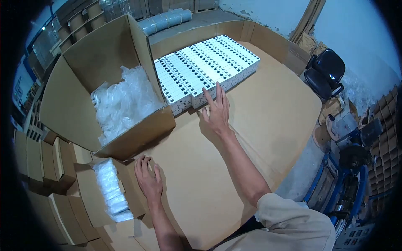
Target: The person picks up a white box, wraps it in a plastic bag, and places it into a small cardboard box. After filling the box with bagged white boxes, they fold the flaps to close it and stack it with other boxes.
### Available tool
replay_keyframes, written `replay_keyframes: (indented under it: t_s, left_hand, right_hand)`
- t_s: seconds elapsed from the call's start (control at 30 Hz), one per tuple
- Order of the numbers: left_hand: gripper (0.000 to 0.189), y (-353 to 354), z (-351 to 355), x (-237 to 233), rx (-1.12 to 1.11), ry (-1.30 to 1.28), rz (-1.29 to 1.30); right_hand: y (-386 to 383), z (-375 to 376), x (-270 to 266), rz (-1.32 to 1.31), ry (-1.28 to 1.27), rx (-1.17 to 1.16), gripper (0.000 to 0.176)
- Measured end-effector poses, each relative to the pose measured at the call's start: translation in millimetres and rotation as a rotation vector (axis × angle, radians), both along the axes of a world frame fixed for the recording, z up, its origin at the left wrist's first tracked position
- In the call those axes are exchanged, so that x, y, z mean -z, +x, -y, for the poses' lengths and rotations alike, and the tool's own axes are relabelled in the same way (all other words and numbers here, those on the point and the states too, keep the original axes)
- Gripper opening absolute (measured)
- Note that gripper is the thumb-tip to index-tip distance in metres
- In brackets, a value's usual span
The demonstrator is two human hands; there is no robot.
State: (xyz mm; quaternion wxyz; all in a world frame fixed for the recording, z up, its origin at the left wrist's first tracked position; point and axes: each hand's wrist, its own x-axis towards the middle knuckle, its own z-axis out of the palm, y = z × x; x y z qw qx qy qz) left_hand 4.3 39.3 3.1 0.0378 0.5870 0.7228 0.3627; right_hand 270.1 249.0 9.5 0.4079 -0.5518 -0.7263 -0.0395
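My right hand [217, 109] reaches up the brown table surface [268, 113], its fingers apart at the front side of a block of white pieces with dark square marks [209, 62]. The fingertips touch or nearly touch that block's near edge. Lower and to the left, my left hand [149, 178] rests at the table with fingers spread and slightly bent, holding nothing. It is close to the right side of a small open carton [90, 194] packed with bubble-wrapped pieces [112, 190].
A big open cardboard box [142, 133] with crumpled clear plastic bags [125, 100] stands left of the white block. A cardboard rim [272, 37] borders the table's back. Beyond are a black chair [328, 69], blue machinery [356, 180] and, at left, more cartons [33, 167].
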Motion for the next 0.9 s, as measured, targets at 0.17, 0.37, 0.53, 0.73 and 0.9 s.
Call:
replay_keyframes:
  t_s: [0.17,0.37,0.53,0.73,0.9]
  left_hand:
    - [0.025,-3.5,-13.4,5.4,-0.039,-0.003,0.011]
    - [0.028,-4.2,-19.9,6.6,-0.059,-0.005,-0.024]
    - [0.029,0.0,-18.9,-6.4,-0.043,-0.058,-0.012]
    - [0.028,-2.9,-18.3,-1.4,-0.046,-0.053,-0.039]
    - [0.028,-5.5,-16.7,-0.1,-0.027,-0.069,-0.033]
  right_hand:
    - [0.1,-2.5,4.4,0.001,-0.048,-0.019,0.081]
    - [0.6,-2.6,1.2,-0.055,-0.071,-0.042,0.072]
    - [3.3,-3.9,0.3,-0.12,0.01,-0.063,0.059]
    - [5.7,-2.0,1.2,-0.25,-0.023,-0.09,0.054]
    - [7.0,-3.5,5.1,-0.364,-0.017,-0.112,0.053]
